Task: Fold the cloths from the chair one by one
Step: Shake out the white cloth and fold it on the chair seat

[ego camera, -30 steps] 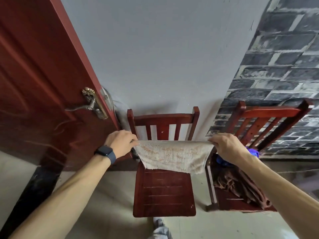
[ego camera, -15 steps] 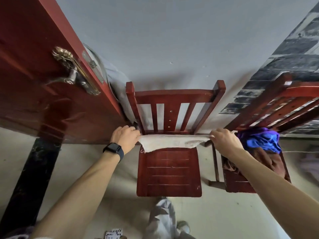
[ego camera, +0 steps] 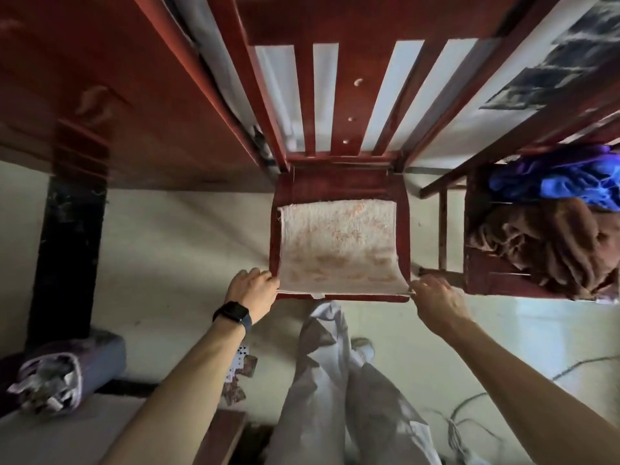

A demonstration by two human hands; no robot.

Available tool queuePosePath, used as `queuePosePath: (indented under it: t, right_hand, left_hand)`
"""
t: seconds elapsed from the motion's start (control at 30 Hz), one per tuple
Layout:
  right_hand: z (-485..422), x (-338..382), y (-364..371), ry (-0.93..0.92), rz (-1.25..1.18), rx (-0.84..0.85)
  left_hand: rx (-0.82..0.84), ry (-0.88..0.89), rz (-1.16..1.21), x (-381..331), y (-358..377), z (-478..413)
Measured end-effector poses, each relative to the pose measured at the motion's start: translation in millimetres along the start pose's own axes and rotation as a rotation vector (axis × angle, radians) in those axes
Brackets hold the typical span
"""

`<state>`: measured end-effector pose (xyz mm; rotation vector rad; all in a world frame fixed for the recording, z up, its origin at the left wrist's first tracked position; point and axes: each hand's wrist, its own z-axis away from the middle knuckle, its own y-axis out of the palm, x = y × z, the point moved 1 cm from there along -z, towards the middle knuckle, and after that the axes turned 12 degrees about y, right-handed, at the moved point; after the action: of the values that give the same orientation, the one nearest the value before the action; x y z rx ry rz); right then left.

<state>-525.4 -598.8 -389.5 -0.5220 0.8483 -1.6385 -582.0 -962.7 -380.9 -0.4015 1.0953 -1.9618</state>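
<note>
The left hand and right hand each pinch a near corner of the pale cloth — held stretched in the air a second ago, it now lies flat on the chair seat, ready for folding. Beyond, a brown cloth and a blue cloth wait on the next chair.

- A single wide-angle view, from a camera worn on the person's head.
- It faces steeply down and slightly forward, close above the chair. The seat and its cloth fill the centre, and the lens bends the chair back across the top edge.
- Both forearms enter from the bottom edge, with the left hand and right hand just below centre.
- The legs and floor are at the bottom, the second chair is at the right edge, and the door is at upper left.
</note>
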Motion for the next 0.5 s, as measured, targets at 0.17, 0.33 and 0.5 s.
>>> queuePosePath:
  t: [0.17,0.33,0.5]
  right_hand:
    - [9.3,1.5,52.1,0.055,-0.128,0.127]
    - [-32.1,3.3,33.9,0.249,-0.742,0.104]
    - [-92.7,14.1,14.1,0.325,-0.975,0.067]
  left_hand:
    - [0.076,-0.096,0.257,-7.0,42.2,7.8]
    - [-0.095,-0.459,1.117,26.5,40.3,-24.8]
    - [-0.344,-0.703,1.614,56.9,45.8,-81.0]
